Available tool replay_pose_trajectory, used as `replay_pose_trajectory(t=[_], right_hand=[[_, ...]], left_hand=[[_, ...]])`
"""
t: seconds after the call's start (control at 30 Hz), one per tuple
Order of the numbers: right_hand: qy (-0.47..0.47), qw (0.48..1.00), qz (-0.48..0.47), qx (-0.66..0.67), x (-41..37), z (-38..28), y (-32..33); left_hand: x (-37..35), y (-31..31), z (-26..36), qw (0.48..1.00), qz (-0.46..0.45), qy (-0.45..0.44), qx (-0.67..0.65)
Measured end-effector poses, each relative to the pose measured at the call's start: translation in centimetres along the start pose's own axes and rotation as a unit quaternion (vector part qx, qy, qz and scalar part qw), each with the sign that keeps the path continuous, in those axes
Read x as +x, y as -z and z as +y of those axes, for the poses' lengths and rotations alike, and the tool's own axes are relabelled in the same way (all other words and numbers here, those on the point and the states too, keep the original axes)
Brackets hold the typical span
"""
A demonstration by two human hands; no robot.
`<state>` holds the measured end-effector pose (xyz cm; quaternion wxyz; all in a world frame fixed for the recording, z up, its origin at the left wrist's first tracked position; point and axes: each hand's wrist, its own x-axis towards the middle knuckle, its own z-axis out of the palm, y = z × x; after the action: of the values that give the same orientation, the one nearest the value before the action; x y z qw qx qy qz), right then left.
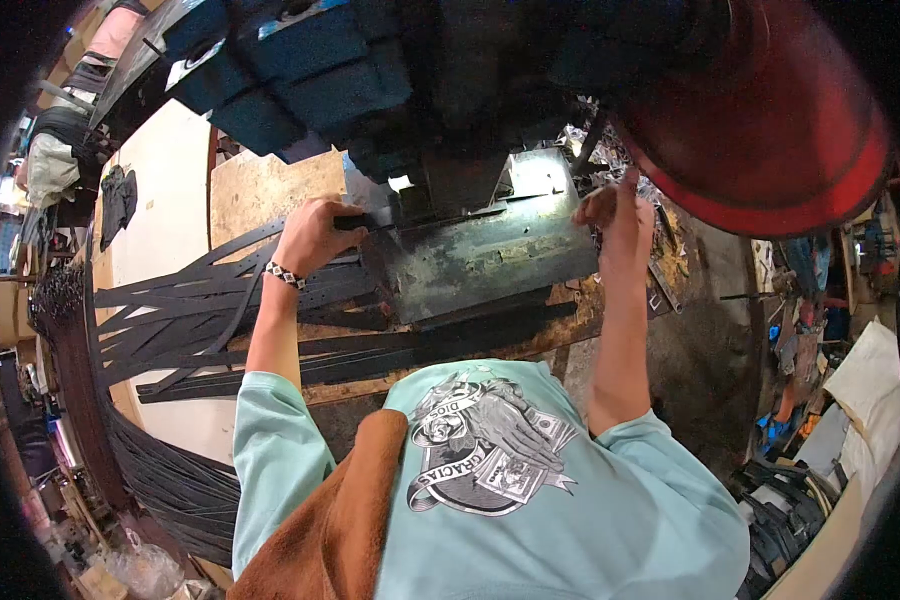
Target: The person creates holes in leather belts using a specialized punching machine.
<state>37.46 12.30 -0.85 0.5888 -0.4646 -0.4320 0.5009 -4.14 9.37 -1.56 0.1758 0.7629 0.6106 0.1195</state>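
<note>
My left hand (315,236) is closed around the end of a black strap (372,219), at the left end of a worn metal plate (490,262) on the machine. A patterned bracelet (285,275) circles that wrist. Under the blue machine (320,90), a bright light falls on the plate's back edge. My right hand (620,218) is raised beside the plate's right end, near a dark lever (590,140). Its fingers are partly spread, with nothing visible in them. Many long black straps (220,310) lie crossed on the bench to the left, several more along the front of the plate.
A large red wheel or guard (770,130) overhangs the upper right. Scraps (660,215) are heaped behind my right hand, with a wrench-like tool (663,288) close by. A bundle of straps (170,480) hangs off the bench's left side. A brown cloth (350,500) covers my lap.
</note>
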Motion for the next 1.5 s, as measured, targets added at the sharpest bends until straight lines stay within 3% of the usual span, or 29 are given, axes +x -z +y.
replay_pose_trajectory(t=[0.2, 0.37, 0.47, 0.6, 0.7, 0.83, 0.97, 1.07, 1.2, 1.27, 1.4, 1.5], right_hand=[[-0.060, 0.993, 0.038, -0.097, -0.7, 0.5, 1.8], [-0.085, 0.968, -0.043, -0.233, -1.4, 2.4, 2.9], [-0.183, 0.958, -0.085, -0.202, -1.6, 2.9, 1.1], [-0.286, 0.953, -0.097, -0.008, -0.3, 5.3, -1.9], [-0.271, 0.956, -0.020, 0.109, 0.5, 6.5, -4.2], [-0.248, 0.962, 0.046, 0.108, 1.0, 6.6, -4.9], [-0.176, 0.981, 0.030, 0.079, 1.8, 9.0, -4.8], [-0.183, 0.983, 0.023, 0.008, 1.7, 6.0, -5.1], [-0.200, 0.979, 0.042, -0.023, 1.9, 6.9, -5.6], [-0.158, 0.980, 0.001, -0.124, 1.4, 4.9, -5.4], [-0.134, 0.979, -0.006, -0.153, 1.6, 6.3, -5.0], [-0.150, 0.984, -0.032, -0.093, 2.0, 5.8, -4.6]], left_hand=[[0.1, -0.5, -0.1, 1.000, 0.011, 0.000, 0.021], [0.0, -0.2, 0.2, 1.000, -0.005, 0.029, -0.002], [0.0, 0.2, 0.7, 0.999, -0.013, 0.042, 0.018], [0.1, -0.2, 0.2, 0.998, -0.021, 0.062, 0.005], [-0.1, -0.7, -0.4, 0.999, 0.002, 0.038, 0.007], [0.1, -1.1, -1.4, 0.998, -0.014, 0.045, -0.037], [0.0, -0.6, -0.7, 0.998, -0.024, 0.052, -0.030], [0.1, -0.2, 0.0, 0.998, -0.007, 0.056, -0.021], [0.1, -0.8, -0.8, 0.999, -0.002, 0.042, -0.014], [0.1, -0.8, -0.8, 0.999, -0.003, 0.044, -0.023], [0.2, 0.1, 0.4, 0.998, -0.015, 0.062, -0.006], [0.2, -0.9, -1.1, 1.000, 0.006, 0.025, 0.009]])
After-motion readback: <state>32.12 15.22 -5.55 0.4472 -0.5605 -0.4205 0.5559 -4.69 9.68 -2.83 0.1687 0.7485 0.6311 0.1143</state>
